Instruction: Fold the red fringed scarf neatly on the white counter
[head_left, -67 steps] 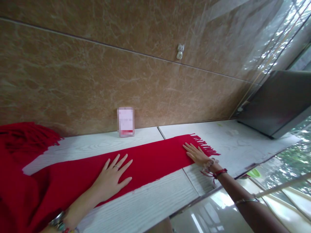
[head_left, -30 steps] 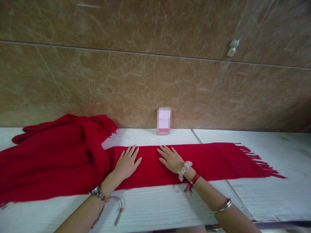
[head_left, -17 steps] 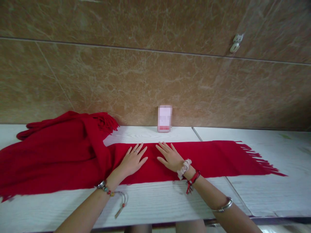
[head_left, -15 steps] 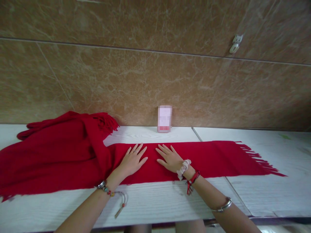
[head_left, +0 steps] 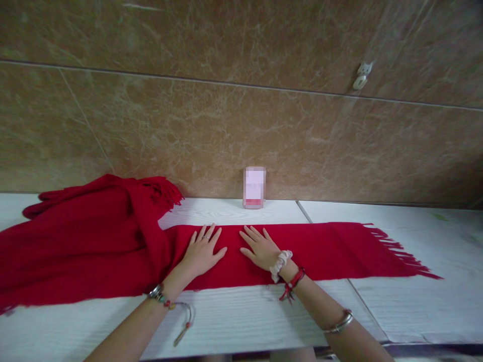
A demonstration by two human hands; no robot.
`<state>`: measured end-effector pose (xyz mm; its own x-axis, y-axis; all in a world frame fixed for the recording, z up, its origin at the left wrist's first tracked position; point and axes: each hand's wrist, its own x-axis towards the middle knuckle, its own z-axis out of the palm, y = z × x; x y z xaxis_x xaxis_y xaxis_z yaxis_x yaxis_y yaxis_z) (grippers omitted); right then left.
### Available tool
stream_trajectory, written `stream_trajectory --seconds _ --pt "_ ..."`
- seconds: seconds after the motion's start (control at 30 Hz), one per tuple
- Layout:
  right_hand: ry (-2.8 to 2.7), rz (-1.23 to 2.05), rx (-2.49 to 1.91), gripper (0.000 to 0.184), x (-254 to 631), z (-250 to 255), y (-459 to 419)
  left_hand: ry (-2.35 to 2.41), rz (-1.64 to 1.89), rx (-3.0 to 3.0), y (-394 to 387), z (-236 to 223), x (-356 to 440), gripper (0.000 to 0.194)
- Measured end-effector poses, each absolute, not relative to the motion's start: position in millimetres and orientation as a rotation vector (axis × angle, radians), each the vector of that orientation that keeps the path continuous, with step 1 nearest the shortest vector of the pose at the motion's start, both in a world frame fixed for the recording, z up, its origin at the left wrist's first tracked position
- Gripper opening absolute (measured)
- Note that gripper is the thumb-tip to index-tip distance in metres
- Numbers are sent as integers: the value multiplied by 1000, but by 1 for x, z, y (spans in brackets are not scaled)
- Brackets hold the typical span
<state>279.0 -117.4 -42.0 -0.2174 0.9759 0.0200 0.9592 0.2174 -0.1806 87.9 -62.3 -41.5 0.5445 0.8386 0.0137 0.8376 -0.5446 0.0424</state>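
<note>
Red scarf (head_left: 320, 249) lies along the white counter (head_left: 264, 322), heaped at nine o'clock from the hands, its flat strip running to the fringe (head_left: 402, 251) at three. Left hand (head_left: 200, 255) and right hand (head_left: 263, 250) rest on the strip just apart, open, palms down, gripping nothing. For pressing like this, light, even palm pressure should suit best; pushing hard could ruck the cloth. The small pink-edged object (head_left: 254, 187) stands near twelve. Earlier, the right hand was beside the fringe; now it is close to the left.
</note>
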Motion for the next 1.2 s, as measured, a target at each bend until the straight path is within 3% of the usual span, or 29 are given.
stream_trajectory --seconds 0.23,0.57,0.93,1.2 --pt "-2121 71 -2170 53 306 -45 -119 1638 -4 2665 -65 -39 87 67" --pt "-2311 119 -1847 51 267 -46 -103 1434 77 2770 -60 -40 91 56" --pt "-1775 140 -2554 53 367 -47 -120 1520 18 2742 -56 -43 87 60" --pt "-2259 69 -1945 55 303 -44 -112 1332 99 2834 -56 -42 87 60"
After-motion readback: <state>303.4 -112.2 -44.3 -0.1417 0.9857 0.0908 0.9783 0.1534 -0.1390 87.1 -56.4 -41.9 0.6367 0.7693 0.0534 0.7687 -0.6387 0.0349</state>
